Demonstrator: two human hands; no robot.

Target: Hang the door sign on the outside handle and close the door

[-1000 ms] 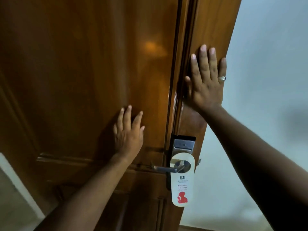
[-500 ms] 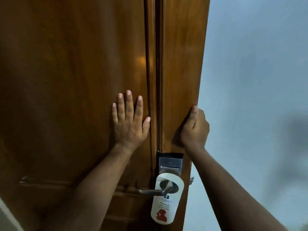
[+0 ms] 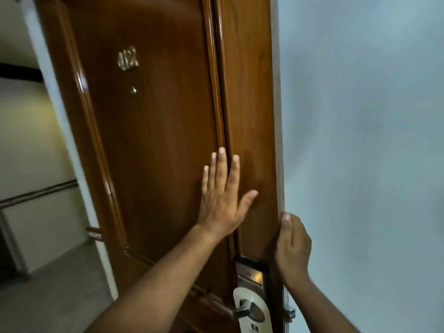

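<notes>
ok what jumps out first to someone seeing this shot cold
Two bare arms reach up a glossy brown door: the left hand lies flat on its face, the right hand grips its free edge. Brass room numbers sit high on the door, and a white door sign hangs on the handle at the bottom.

We've got L hand (image 3: 222, 203) flat on door (image 3: 153, 145). R hand (image 3: 292, 246) grips its edge. Sign (image 3: 253, 311) hangs on handle (image 3: 240, 311).

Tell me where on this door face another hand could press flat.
Bare wood lies between the peephole and the left hand, and left toward the raised molding. It's crowded low right: lock plate, door sign, right hand gripping the edge.
</notes>
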